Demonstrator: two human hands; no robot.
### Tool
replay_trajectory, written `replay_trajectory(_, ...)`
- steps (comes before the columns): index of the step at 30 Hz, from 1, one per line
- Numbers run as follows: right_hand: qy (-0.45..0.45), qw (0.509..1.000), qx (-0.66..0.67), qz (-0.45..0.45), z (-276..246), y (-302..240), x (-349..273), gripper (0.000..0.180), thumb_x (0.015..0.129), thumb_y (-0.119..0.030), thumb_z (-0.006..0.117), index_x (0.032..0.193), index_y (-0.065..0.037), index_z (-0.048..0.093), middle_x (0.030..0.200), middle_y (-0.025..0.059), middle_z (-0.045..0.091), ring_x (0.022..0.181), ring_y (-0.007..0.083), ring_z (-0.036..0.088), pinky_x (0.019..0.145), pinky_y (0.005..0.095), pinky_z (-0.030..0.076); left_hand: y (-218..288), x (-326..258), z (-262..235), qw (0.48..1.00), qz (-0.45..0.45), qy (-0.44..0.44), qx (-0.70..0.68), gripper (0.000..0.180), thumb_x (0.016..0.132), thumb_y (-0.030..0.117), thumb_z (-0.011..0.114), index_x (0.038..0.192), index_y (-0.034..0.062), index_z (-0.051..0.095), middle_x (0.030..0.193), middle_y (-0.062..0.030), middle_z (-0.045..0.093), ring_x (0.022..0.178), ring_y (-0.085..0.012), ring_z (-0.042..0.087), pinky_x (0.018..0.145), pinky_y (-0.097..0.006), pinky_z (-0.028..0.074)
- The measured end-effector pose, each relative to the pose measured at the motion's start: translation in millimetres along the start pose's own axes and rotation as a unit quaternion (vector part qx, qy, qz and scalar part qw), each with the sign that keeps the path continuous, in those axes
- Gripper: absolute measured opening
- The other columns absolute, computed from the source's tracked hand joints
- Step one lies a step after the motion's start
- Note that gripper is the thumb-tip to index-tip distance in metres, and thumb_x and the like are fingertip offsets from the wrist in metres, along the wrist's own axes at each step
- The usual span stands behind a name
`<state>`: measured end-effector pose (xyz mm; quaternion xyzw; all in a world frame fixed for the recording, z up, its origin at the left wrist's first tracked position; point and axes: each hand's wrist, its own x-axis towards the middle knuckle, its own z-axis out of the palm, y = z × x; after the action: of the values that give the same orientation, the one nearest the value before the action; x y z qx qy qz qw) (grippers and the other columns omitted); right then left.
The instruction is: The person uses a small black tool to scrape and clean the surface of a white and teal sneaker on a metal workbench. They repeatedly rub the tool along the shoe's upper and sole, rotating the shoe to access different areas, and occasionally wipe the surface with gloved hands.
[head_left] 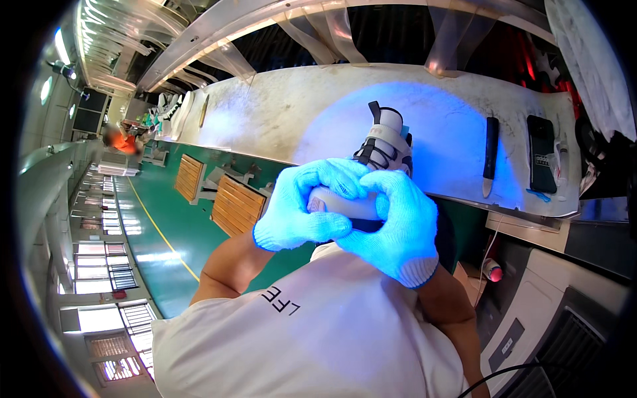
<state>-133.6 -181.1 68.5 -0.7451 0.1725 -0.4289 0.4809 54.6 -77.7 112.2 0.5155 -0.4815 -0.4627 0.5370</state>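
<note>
Both my hands wear knitted gloves that look bright blue under the light. Between them is a light-coloured shoe (383, 141) with dark laces, a strap across the top and a black pull tab at its far end. Its pale toe points toward me, at the table's near edge. My left hand (308, 202) curls around the left of the toe, with the thumb along the near side. On the other side, my right hand (398, 222) wraps the toe, fingers bent over its top. The two hands meet over the toe and hide part of it.
A black-handled knife (490, 156) and a black phone (542, 152) lie right of the shoe on the pale worktable (265, 113). Clear plastic strips hang along its far side. More shoes (169, 109) stand far left, near a person in orange (124, 141). Wooden-slatted stands (237, 204) are on the green floor.
</note>
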Motion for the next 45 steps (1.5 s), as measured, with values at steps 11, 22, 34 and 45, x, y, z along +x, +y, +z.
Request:
replay_trajectory(11, 0.101, 0.994, -0.033, 0.002, 10, 23, -26, 0.08, 0.077, -0.039, 0.104, 0.139, -0.008, 0.064, 0.108, 0.012, 0.065, 0.09, 0.0322, 0.072, 0.074, 0.044, 0.063, 21, 17, -6, 0.991, -0.056, 0.005, 0.125, 0.057, 0.071, 0.022, 0.101, 0.119, 0.0015, 0.077, 0.14, -0.0191, 0.073, 0.14, -0.0292, 0.065, 0.119, -0.047, 0.052)
replay_trajectory(22, 0.088, 0.995, 0.034, 0.011, 15, 41, -25, 0.08, 0.074, -0.032, 0.105, 0.138, -0.009, 0.063, 0.108, 0.0117, 0.064, 0.089, 0.0313, 0.069, 0.072, 0.044, 0.059, 22, 29, -19, 0.99, -0.065, -0.035, 0.121, 0.051, 0.07, 0.014, 0.097, 0.116, 0.0036, 0.077, 0.13, -0.0148, 0.077, 0.147, -0.037, 0.06, 0.125, -0.056, 0.046)
replay_trajectory(34, 0.048, 0.998, -0.021, -0.022, 22, 54, 8, 0.085, 0.063, -0.038, 0.108, 0.132, -0.011, 0.066, 0.103, 0.0112, 0.063, 0.088, 0.0339, 0.065, 0.068, 0.0462, 0.056, 36, 43, -40, 0.983, -0.087, -0.037, 0.158, 0.054, 0.07, 0.011, 0.102, 0.115, 0.0041, 0.073, 0.132, -0.0178, 0.076, 0.138, -0.0345, 0.067, 0.116, -0.052, 0.054)
replay_trajectory(45, 0.04, 0.997, -0.063, 0.018, 29, 60, 8, 0.086, 0.072, -0.038, 0.106, 0.14, -0.006, 0.064, 0.111, 0.0119, 0.062, 0.093, 0.0296, 0.066, 0.073, 0.0419, 0.059, 43, 62, -50, 0.964, -0.138, -0.004, 0.227, 0.058, 0.066, 0.014, 0.106, 0.109, 0.0053, 0.069, 0.124, -0.0162, 0.076, 0.135, -0.038, 0.068, 0.123, -0.057, 0.048)
